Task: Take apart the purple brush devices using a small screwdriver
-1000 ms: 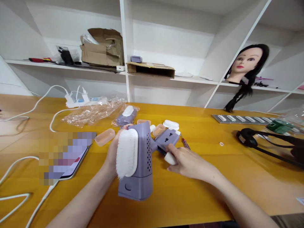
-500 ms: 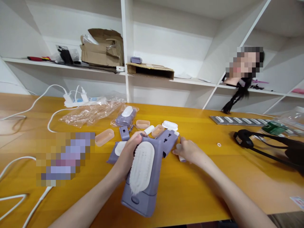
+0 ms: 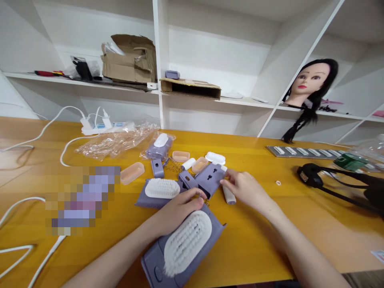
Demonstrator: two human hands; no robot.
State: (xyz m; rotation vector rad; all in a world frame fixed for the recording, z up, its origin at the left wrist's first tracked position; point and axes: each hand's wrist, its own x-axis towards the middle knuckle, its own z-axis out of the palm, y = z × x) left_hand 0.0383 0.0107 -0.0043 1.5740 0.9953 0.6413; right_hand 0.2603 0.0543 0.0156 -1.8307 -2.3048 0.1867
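Observation:
My left hand [image 3: 184, 208] is closed over the far end of a purple brush [image 3: 189, 240], whose white bristles face up in an oval base. My right hand [image 3: 247, 188] has its thumb and fingertips at the right edge of a purple slotted casing [image 3: 210, 178], which has a white tip. A white roller [image 3: 229, 196] lies just beneath that hand. Left of the casing are a purple bracket [image 3: 187, 179] and another purple brush [image 3: 162, 188] with white bristles. Coiled springs [image 3: 174, 165] and a second white roller [image 3: 188, 164] lie behind them.
Peach trays [image 3: 132, 173] and a white bristle pad [image 3: 215, 158] lie around the parts. A bagged purple piece [image 3: 159, 146] and crumpled plastic [image 3: 115, 142] are at the back. Black straps [image 3: 336, 184] are at right; a mannequin head [image 3: 312, 84] rests on the shelf.
My left hand has lowered and turned the brush, its far end swinging right, uncovering the bracket and the other brush. My right hand has shifted slightly up off the roller to the casing's edge.

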